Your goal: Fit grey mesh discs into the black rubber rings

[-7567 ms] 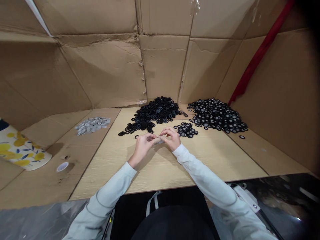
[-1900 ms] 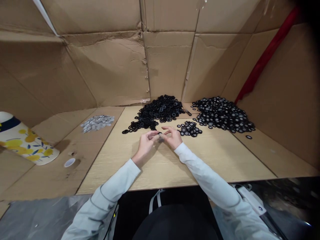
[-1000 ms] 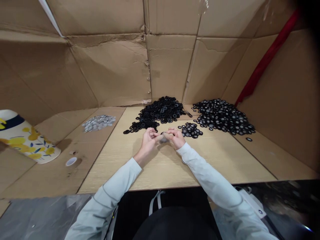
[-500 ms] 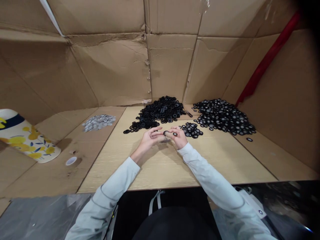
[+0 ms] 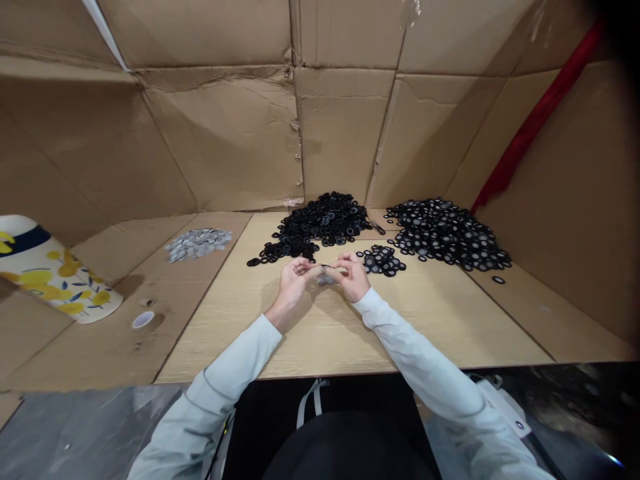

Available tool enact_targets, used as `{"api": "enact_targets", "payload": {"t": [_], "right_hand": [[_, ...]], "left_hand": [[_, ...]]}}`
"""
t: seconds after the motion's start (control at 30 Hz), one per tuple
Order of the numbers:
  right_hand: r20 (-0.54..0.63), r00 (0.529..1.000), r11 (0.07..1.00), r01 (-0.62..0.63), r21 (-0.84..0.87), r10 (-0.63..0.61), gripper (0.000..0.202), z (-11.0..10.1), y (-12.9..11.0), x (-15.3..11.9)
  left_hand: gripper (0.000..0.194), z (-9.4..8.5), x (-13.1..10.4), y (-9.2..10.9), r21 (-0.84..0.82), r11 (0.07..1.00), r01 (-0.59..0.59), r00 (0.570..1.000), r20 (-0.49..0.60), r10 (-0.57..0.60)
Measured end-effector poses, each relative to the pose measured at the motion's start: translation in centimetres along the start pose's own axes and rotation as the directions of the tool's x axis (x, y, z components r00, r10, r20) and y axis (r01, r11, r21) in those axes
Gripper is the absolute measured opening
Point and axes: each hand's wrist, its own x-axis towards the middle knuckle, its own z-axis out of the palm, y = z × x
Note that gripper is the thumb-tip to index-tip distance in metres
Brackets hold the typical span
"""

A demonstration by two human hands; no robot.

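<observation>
My left hand (image 5: 297,283) and my right hand (image 5: 353,276) meet over the middle of the board, fingertips close together. Between them they pinch a small black ring (image 5: 325,267), mostly covered by the fingers. Just below the fingertips lie a few grey discs (image 5: 326,278). Behind the hands rises a heap of black rings (image 5: 325,220). Beside my right hand is a small pile of black rings with grey centres (image 5: 384,260). A larger pile of the same pieces (image 5: 450,233) spreads at the right.
Loose grey discs (image 5: 197,245) are heaped at the left. A roll of white tape (image 5: 143,320) and a patterned cylinder (image 5: 65,283) stand further left. Small metal tweezers or snips (image 5: 377,228) lie between the piles. Cardboard walls (image 5: 225,140) enclose the table.
The fingertips of both hands have drawn together on the ring, which was more visible between them before. My right hand has shifted slightly left.
</observation>
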Motion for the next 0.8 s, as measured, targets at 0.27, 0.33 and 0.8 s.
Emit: {"api": "enact_targets", "payload": {"t": [0.27, 0.33, 0.8], "right_hand": [[0.03, 0.981, 0.935, 0.191, -0.298, -0.19, 0.009, -0.2, 0.1, 0.2], [0.054, 0.956, 0.865, 0.285, -0.414, -0.289, 0.007, -0.4, 0.1, 0.2], [0.191, 0.981, 0.984, -0.063, 0.165, 0.031, 0.03, 0.0, -0.3, 0.2]], "left_hand": [[0.017, 0.0, -0.3, 0.3, 0.129, 0.986, -0.108, 0.992, 0.075, 0.099], [0.011, -0.3, -0.3, 0.1, 0.193, 0.975, -0.108, 0.99, 0.113, 0.088], [0.032, -0.3, 0.6, -0.2, -0.179, 0.963, 0.202, 0.979, 0.028, -0.2]]}}
